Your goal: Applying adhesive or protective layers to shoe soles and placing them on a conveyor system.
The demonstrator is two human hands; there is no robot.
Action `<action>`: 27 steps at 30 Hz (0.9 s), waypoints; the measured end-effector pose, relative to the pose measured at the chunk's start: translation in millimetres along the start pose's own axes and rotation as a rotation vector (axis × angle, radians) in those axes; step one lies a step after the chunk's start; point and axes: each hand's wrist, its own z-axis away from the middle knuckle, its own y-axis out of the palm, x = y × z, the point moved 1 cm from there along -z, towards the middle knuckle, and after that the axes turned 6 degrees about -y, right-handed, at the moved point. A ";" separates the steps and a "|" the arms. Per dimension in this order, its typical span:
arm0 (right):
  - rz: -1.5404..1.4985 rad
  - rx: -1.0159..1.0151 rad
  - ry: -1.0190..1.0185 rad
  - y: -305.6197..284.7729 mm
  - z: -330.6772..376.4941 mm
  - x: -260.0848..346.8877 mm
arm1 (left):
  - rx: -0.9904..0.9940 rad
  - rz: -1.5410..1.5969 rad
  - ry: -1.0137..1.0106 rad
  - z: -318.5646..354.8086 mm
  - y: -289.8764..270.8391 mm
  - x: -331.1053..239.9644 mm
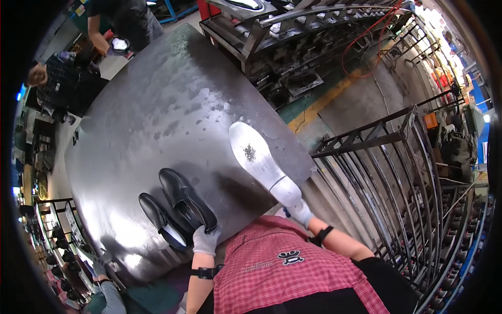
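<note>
My left hand (205, 242), in a white glove, is closed on the heel end of a black loafer (180, 191), whose toe points away from me on the metal table. Right beside it lies a second black loafer (151, 209) with a pale insole showing. My right hand (300, 212), also gloved, grips the heel end of a long pale shoe sole (251, 152) at the table's right edge. The sole's underside faces up, with a dark speckled patch on the forepart. Whether an upper is attached beneath it is hidden.
The worn grey metal table (136, 136) spreads ahead of me. A barred metal rack (366, 157) stands close on my right, with a machine frame (251, 47) beyond the table. Co-workers are at the far left, one holding a shoe (120, 45); another person's arm (107, 293) shows lower left.
</note>
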 end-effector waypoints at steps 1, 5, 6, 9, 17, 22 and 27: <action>0.026 0.066 0.221 0.9 13.1 -13.1 | -0.026 -0.040 0.055 6.2 5.0 -3.3; 0.317 -0.084 -0.046 -11.7 -7.1 16.9 | 0.044 -0.305 0.350 60.7 92.4 -16.0; 0.432 0.061 -0.066 -16.8 -18.9 21.8 | 0.078 -0.325 0.381 65.4 111.4 -19.4; 0.496 0.079 -0.023 -41.5 -12.9 62.9 | 0.144 -0.346 0.434 68.6 149.3 -32.0; 0.643 0.098 -0.287 -77.6 -71.1 273.1 | 0.064 -0.795 0.847 84.2 210.0 -66.3; 1.127 0.393 -0.254 -29.6 -181.3 301.6 | -0.169 -1.391 1.493 124.5 280.3 -83.6; 1.266 0.496 -0.272 -52.3 -220.5 360.9 | 0.024 -1.844 1.454 111.4 371.1 -92.5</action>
